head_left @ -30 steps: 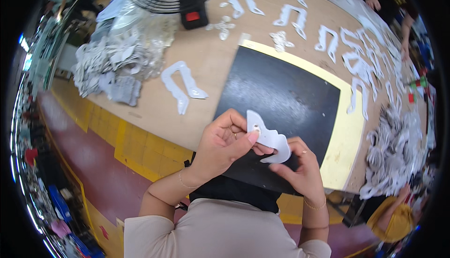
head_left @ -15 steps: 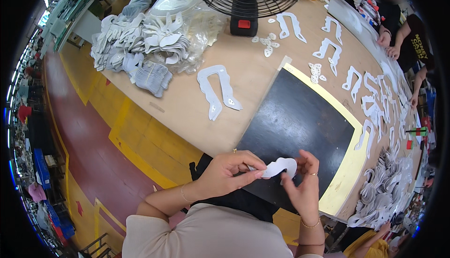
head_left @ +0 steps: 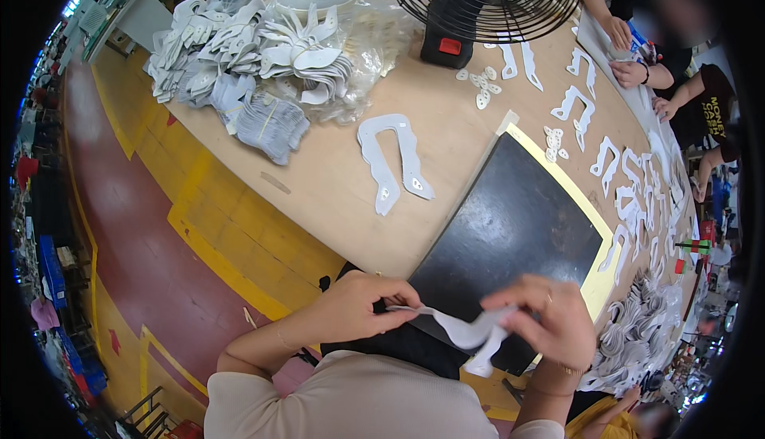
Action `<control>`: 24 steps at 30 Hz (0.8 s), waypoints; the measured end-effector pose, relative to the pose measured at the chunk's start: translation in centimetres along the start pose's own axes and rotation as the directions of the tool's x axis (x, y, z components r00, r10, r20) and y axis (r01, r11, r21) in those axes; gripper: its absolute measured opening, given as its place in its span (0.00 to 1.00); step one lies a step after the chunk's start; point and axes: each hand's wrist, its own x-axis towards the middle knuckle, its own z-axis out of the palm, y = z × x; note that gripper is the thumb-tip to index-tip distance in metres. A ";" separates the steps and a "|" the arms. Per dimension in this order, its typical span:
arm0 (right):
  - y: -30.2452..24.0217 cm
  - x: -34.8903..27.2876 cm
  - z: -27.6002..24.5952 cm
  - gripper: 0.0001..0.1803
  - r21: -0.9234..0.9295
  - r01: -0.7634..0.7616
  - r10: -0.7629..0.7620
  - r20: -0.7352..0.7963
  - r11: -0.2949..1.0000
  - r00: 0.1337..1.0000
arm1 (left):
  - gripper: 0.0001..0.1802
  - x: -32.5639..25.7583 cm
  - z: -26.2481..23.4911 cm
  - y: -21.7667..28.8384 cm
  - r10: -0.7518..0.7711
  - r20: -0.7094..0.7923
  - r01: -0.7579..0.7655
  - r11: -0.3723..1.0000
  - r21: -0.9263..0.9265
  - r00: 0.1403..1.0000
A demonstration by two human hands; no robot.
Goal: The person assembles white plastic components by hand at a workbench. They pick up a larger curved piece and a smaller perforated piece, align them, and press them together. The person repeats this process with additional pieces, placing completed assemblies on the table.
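Hands: left hand (head_left: 362, 303) at lower centre of the frame, thumb and fingers pinching one end of a white curved piece (head_left: 458, 331). Right hand (head_left: 558, 323) to its right, motion-blurred; its thumb and fingers grasp the piece near the other end. The piece spans the gap between the two hands in a wavy bend, one lobe hanging below the right fingers; in the frame it overlaps the near part of a black mat (head_left: 518, 216).

Surroundings: mat lies on the brown bench (head_left: 335, 200), yellow sheet (head_left: 599, 280) showing along its right and upper edges. Left of the mat, near frame centre: one white U-shaped piece (head_left: 371, 148), flat, legs toward the lower edge. Upper left: heap of pale cut pieces (head_left: 223, 48) beside clear plastic (head_left: 370, 60). Top centre: black fan (head_left: 448, 29) with red switch. Right side: similar pieces laid out, plus a grey-white pile (head_left: 637, 323) lower right. Upper right: co-workers' hands (head_left: 629, 72) at the bench's far side.
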 end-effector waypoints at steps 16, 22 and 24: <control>6.3 24.9 3.4 0.14 0.093 0.178 -0.184 0.051 0.980 0.982 | 0.14 4.5 -3.0 -4.3 -0.297 -0.519 0.014 0.876 -0.481 0.801; 7.7 24.0 4.5 0.15 -0.420 0.304 -0.453 -0.321 0.855 0.832 | 0.14 6.4 -3.3 -3.3 -0.144 -0.652 0.289 0.950 0.120 0.744; 8.4 22.1 3.9 0.12 -0.450 0.301 -0.475 -0.343 0.840 0.810 | 0.11 5.8 -3.3 -3.4 0.002 -0.695 0.257 0.928 0.269 0.719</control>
